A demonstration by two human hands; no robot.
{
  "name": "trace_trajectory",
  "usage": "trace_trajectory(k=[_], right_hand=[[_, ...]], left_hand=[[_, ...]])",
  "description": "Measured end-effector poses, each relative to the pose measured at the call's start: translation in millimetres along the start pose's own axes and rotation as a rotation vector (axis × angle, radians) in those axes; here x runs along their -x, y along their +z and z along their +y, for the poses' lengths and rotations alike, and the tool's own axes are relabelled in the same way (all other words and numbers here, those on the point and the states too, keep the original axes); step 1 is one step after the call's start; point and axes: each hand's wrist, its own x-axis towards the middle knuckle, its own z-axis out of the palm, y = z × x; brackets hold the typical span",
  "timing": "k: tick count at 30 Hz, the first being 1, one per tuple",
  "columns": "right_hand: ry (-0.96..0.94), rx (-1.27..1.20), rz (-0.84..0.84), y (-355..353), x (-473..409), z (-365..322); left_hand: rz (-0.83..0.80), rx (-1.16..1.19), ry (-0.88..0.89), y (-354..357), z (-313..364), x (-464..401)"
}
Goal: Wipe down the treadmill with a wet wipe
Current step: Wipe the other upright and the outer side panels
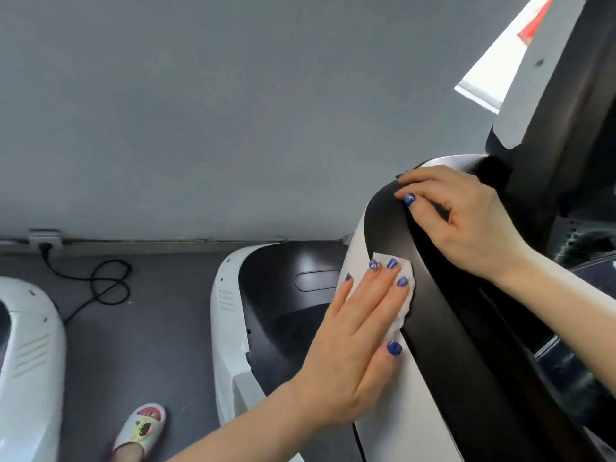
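Head cam | L hand (350, 348) flat grip pressing wipe (405, 295), mostly hidden | R hand (466, 221) grip curled on treadmill rail (443, 328)

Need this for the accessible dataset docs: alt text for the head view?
The left hand presses a white wet wipe flat against the treadmill where white shell meets black trim, while the right hand grips the trim's upper edge. Below are grey floor, a black power cable and a slippered foot.
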Motion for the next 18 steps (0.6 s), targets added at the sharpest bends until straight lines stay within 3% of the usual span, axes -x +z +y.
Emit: trace_trajectory(k=[7, 12, 18], right_hand=[[-0.045, 0.005, 0.067, 7.3, -2.2, 4.1], [-0.026, -0.014, 0.132, 8.6, 3.0, 5.4], [-0.012, -0.007, 0.023, 6.6, -3.3, 8.3]], left_hand=[[0.012, -0.061, -0.045, -16.2, -3.1, -27.0], [-0.041, -0.134, 0.069, -6.0, 5.4, -0.6], [-0.052, -0.158, 0.048, -20.4, 3.5, -33.6]])
